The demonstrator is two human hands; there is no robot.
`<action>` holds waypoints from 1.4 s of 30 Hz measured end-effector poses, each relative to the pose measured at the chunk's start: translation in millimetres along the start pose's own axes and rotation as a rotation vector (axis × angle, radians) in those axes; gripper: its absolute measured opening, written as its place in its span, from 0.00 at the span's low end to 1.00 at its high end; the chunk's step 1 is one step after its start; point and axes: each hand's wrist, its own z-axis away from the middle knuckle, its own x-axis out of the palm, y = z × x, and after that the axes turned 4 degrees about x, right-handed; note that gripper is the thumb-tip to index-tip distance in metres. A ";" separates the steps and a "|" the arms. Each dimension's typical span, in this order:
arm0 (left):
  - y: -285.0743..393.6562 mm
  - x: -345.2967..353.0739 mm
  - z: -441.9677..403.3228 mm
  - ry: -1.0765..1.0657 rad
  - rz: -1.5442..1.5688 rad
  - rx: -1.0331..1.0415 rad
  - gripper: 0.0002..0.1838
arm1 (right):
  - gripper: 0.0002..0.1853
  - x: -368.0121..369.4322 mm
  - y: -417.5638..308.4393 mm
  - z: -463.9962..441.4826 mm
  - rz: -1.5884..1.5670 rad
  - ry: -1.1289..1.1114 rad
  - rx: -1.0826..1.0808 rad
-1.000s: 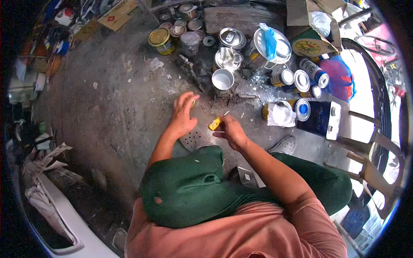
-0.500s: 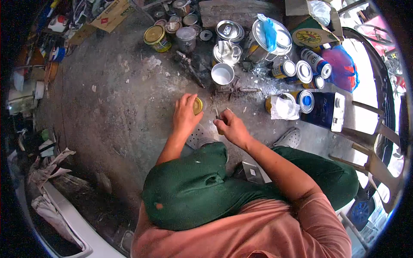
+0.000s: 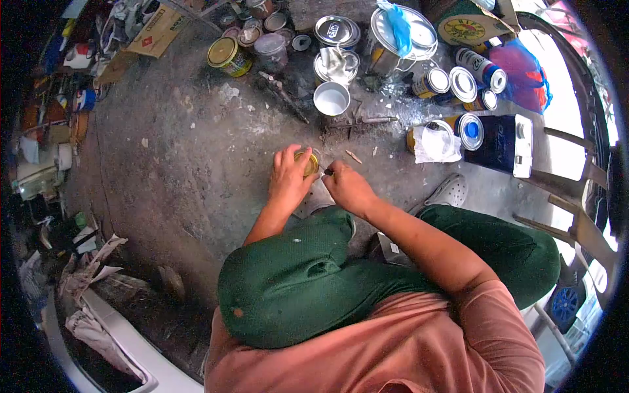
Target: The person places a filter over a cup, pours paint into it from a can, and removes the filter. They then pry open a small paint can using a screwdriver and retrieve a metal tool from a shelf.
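Low above the floor, my left hand (image 3: 287,175) is wrapped around a small round can with a gold lid (image 3: 310,164). Its fingers cover the can's far and left sides. My right hand (image 3: 350,190) is closed on a slim tool with a dark handle (image 3: 329,172), and most of that handle is hidden in the fist. The tool's thin, pale tip points left and meets or nearly meets the right edge of the lid. Its exact kind is too small to tell.
Ahead stand an open white-lined can (image 3: 331,98), a large lidded pail (image 3: 419,33) and a gold-lidded tin (image 3: 223,51). A dark metal tool (image 3: 370,120) lies on the floor. To the right are a dark blue rectangular tin (image 3: 501,145) and a chair (image 3: 563,219).
My right hand has brought the tool left, up to the lid's edge. My left hand has shifted slightly right with the can. The camera view has shifted a little.
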 end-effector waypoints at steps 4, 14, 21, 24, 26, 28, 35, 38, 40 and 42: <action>2.8 0.3 -1.9 -0.049 0.004 -0.017 0.34 | 0.17 3.7 -2.6 3.2 0.072 -0.005 0.010; 3.2 9.4 2.6 -0.011 0.012 -0.036 0.33 | 0.16 -10.7 -38.7 -2.2 0.432 -0.072 0.009; -14.4 50.0 13.6 0.084 0.117 0.007 0.37 | 0.14 -13.0 -46.6 -18.5 0.505 -0.168 0.009; -17.8 63.5 11.9 0.156 0.136 0.045 0.37 | 0.14 -13.9 -20.4 -27.6 0.515 -0.157 -0.072; -20.0 68.0 13.7 0.193 0.156 0.076 0.36 | 0.16 -23.5 -5.6 -28.6 0.516 -0.152 -0.176; -20.7 68.8 11.4 0.209 0.172 0.091 0.35 | 0.15 -27.9 -4.9 -29.9 0.539 -0.146 -0.210; -17.8 68.0 11.2 0.208 0.192 0.080 0.34 | 0.16 -11.3 35.9 -38.5 0.420 -0.044 -0.402; -21.2 62.2 5.5 0.180 0.200 0.118 0.35 | 0.16 -7.5 37.9 -44.9 0.463 -0.103 -0.446; -20.9 56.9 8.9 0.119 0.211 0.143 0.36 | 0.16 -12.7 32.8 -30.0 0.434 -0.147 -0.360; -16.9 53.1 7.4 0.111 0.207 0.180 0.38 | 0.15 -19.6 32.8 -25.7 0.334 -0.092 -0.293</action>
